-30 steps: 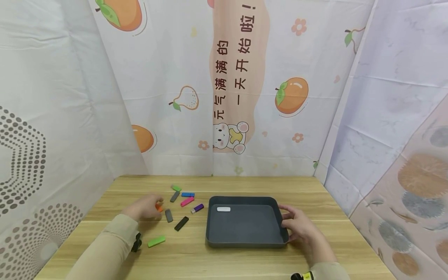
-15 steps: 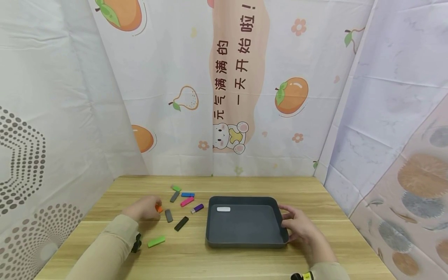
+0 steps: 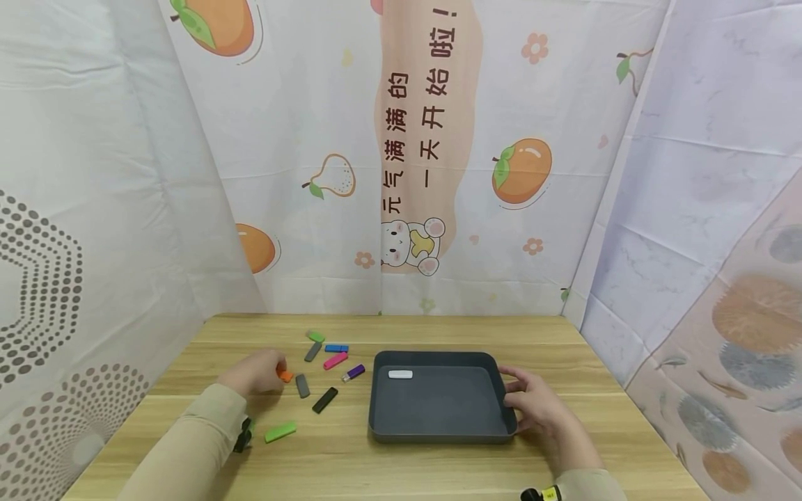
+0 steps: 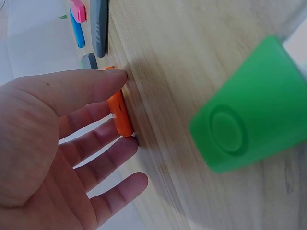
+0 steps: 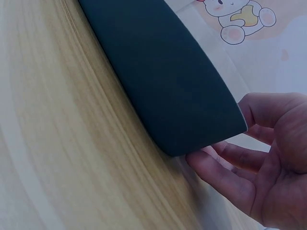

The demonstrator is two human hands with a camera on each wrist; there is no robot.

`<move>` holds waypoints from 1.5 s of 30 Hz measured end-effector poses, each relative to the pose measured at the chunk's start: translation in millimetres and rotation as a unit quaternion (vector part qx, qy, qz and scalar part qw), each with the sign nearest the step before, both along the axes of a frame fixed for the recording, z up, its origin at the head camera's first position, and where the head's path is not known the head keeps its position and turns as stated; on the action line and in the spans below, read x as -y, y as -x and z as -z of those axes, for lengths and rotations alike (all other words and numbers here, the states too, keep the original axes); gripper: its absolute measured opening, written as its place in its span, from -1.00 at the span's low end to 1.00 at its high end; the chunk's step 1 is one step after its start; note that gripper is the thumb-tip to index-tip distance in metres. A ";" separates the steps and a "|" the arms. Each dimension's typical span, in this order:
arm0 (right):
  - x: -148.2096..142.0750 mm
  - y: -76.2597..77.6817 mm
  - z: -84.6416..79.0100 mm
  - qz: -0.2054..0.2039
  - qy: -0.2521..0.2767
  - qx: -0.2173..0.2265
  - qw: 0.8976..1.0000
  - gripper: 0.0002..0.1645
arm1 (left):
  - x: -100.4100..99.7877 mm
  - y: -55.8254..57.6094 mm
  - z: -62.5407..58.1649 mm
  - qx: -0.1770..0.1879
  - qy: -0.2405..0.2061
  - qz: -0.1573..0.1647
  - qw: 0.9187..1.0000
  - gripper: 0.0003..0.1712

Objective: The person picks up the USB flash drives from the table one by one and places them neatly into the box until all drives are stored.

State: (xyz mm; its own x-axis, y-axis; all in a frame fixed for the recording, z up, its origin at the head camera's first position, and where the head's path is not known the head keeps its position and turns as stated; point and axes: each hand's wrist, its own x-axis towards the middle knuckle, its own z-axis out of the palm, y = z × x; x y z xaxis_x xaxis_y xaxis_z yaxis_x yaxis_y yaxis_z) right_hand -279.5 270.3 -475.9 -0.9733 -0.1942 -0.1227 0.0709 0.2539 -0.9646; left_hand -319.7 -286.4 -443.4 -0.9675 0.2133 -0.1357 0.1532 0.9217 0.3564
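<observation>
Tray: The dark grey tray (image 3: pixel 445 439) sits flat on the wood-grain surface (image 3: pixel 351 470), with one white stick (image 3: pixel 400 374) inside, near its back left corner.
Orange stick: This orange stick (image 3: pixel 285 376) is on the left of the surface, outside the tray, at your left grip (image 3: pixel 255 371).
Other sticks outside: A purple stick (image 3: pixel 354 373), black stick (image 3: pixel 325 400), pink stick (image 3: pixel 335 360), blue stick (image 3: pixel 336 348), two grey sticks (image 3: pixel 302 386) and two green sticks (image 3: pixel 280 432) lie scattered left of the tray.
Count so far: One stick is in and nine are out, so your work looks barely begun.
Left grip: Your thumb and nearest fingers close around the orange stick; your little finger stands free.
Right grip: Your right grip (image 3: pixel 532 402) has its fingers spread and loosely bent, touching the tray's right side.
Head view only: You can find the white stick and the tray's inside here alone.
Left wrist view only: Your thumb crosses the orange stick, fingers behind it; the head view hides this.
Right wrist view only: One fingertip shows low by the tray's base.
</observation>
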 end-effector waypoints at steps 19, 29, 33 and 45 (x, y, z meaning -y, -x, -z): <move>0.0 1.2 1.4 -0.002 0.002 -0.001 1.000 -0.12 | 1.3 0.0 0.8 0.012 -0.009 -0.007 1.000 -0.64; 0.8 -0.1 0.7 0.002 0.001 0.003 1.000 -0.12 | 5.9 2.9 8.1 0.004 -0.003 0.000 1.000 -0.65; 1.2 -0.2 0.0 0.002 0.000 0.001 1.000 -0.11 | 7.0 3.6 9.2 0.003 -0.003 0.001 1.000 -0.64; 0.9 -0.4 0.0 0.002 -0.007 -0.002 1.000 -0.11 | 6.9 3.5 9.5 -0.011 -0.003 0.013 1.000 -0.73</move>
